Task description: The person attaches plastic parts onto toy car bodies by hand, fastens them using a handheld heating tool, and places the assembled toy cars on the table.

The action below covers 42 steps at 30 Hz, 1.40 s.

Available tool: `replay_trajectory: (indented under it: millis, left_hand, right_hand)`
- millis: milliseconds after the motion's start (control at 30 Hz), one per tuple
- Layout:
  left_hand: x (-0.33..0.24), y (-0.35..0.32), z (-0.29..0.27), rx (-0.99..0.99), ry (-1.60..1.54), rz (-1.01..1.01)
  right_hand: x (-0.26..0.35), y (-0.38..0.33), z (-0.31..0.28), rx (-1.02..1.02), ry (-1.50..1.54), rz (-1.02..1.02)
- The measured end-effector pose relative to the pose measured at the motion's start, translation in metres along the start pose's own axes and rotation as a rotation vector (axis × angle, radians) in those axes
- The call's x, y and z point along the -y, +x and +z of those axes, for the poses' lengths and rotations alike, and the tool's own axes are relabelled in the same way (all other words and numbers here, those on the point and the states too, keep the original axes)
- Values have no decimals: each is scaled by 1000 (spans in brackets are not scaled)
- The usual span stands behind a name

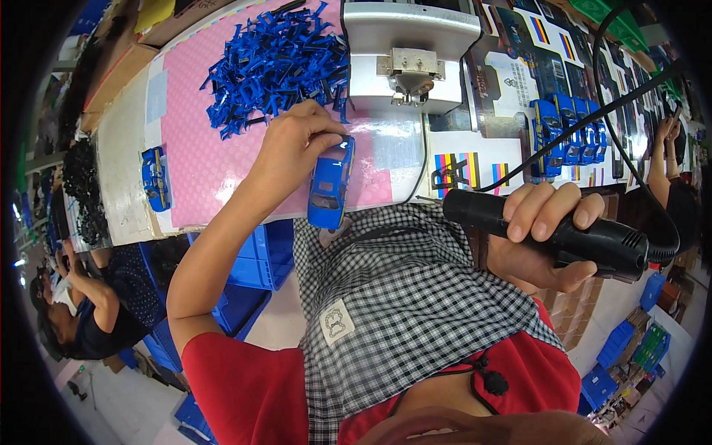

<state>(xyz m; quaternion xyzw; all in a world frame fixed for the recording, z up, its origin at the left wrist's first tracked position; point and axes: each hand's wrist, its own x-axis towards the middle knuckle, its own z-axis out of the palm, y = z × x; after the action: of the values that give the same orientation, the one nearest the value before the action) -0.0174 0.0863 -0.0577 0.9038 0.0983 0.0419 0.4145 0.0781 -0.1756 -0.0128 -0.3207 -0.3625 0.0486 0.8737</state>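
While a black-and-white checked apron (400,297) fills the near foreground over a red shirt (237,386), a black corded electric screwdriver (549,226) is gripped at about four o'clock by the right hand (545,245), fingers wrapped fully round its barrel and its tip pointed toward nine o'clock. Just above centre, a blue toy car (331,182) is held by the left hand (293,152), fingers and thumb closed on its far end, the body hanging over the near edge of the pink work mat (200,148). The car and the driver's tip are seen well apart, so the step in hand is judged to be the positioning of a car for fastening; for the next move, the driver's tip would have to be brought to the car and the car steadied. At twelve o'clock a grey bench press (408,52) is seen, with a heap of blue plastic parts (278,63) at eleven o'clock. A second blue car (156,178) is parked at nine o'clock, and a row of blue cars (567,133) at two o'clock. A co-worker's arm (660,163) is glimpsed at three o'clock.
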Motion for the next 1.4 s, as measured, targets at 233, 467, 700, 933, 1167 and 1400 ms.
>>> replay_trajectory:
  millis: [233, 467, 700, 933, 1167, 1400]
  left_hand:
    - [-16, -19, 13, -39, 361, 184]
    - [-32, -46, 41, -140, 399, -56]
    - [-24, -56, 38, -133, -1023, -282]
    - [-45, -44, 72, -81, -1528, -516]
    - [-37, -41, 78, -48, -1618, -558]
    - [-44, -41, 82, -101, -1654, -525]
  right_hand:
    - [3, 4, 2, 14, -3, 33]
    - [-1, 9, 0, 55, 23, 23]
    - [-3, 22, 8, 64, -100, -35]
    - [-19, 40, 26, 208, -132, -11]
    - [-46, 36, 33, 243, -122, 152]
    - [-56, 37, 36, 236, -307, 140]
